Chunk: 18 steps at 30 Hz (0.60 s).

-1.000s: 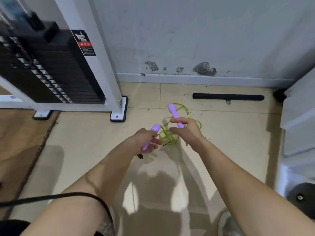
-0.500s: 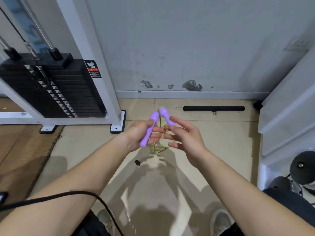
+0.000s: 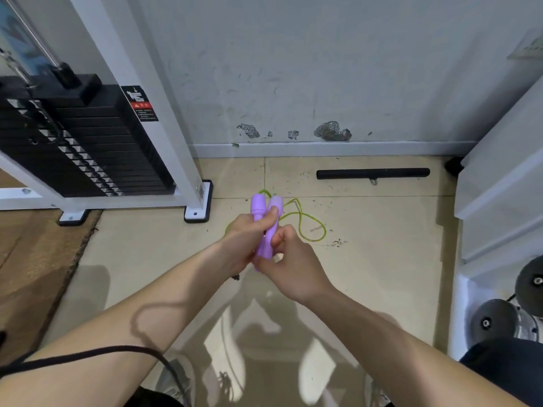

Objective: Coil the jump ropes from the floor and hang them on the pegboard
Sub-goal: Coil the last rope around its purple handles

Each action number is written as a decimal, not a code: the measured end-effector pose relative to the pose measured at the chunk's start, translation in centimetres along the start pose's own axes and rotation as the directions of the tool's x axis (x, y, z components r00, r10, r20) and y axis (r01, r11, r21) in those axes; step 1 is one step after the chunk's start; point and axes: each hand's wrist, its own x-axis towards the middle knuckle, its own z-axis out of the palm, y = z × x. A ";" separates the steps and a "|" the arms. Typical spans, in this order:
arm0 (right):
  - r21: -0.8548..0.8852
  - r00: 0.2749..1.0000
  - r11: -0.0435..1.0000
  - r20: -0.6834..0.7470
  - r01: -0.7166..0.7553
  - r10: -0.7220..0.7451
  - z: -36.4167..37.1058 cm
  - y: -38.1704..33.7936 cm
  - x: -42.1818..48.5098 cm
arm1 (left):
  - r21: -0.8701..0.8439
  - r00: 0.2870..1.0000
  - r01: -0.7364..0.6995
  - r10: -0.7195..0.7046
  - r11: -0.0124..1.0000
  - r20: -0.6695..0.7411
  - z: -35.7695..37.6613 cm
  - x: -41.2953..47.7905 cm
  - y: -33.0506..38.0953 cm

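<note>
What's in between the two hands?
Two purple plastic jump-rope handles, side by side, gripped by the left hand and the right hand. The head view shows it.

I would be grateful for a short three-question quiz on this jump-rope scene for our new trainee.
1. True or false: the two purple handles are held together, side by side, by the left hand and the right hand.
2. Where does most of the green rope lie? A) in loose loops on the tiled floor B) wound tight round the handles C) hung on a pegboard
3. Fill in: the black bar lies on the floor close to the ____.
Key: 1 true; 2 A; 3 wall.
</note>
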 end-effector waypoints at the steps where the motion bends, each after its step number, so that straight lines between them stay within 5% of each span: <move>1: -0.080 0.996 0.996 0.084 0.027 -0.020 -0.4 -0.2 0.1 | 0.057 0.999 -0.030 0.029 0.998 0.027 -0.2 0.0 0.0; 4: -0.450 0.984 0.886 0.172 0.114 -0.039 -3.7 -0.9 1.3 | 0.379 0.980 -0.155 0.094 0.912 0.175 -1.1 -0.1 0.9; 7: -0.393 0.995 0.918 -0.055 0.054 -0.082 -7.7 0.4 3.4 | 0.452 0.946 -0.205 0.057 0.868 0.320 -2.1 -0.6 2.5; 9: -0.374 0.999 0.926 0.025 0.048 -0.042 -9.1 1.7 4.1 | 0.452 0.890 -0.252 0.022 0.856 0.455 -2.5 -1.3 3.4; 14: -0.172 0.960 0.985 0.280 0.035 0.015 -7.1 5.1 4.8 | 0.064 0.676 -0.108 0.026 0.992 0.736 -3.9 -2.4 4.7; 16: -0.069 0.956 0.998 0.292 -0.002 0.022 -6.5 5.8 4.7 | -0.150 0.711 -0.040 0.134 0.988 0.690 -4.6 -1.9 5.0; 18: -0.079 0.965 0.996 0.253 -0.047 0.066 -6.8 6.1 4.6 | -0.334 0.822 -0.062 0.238 0.941 0.518 -5.4 -1.3 5.1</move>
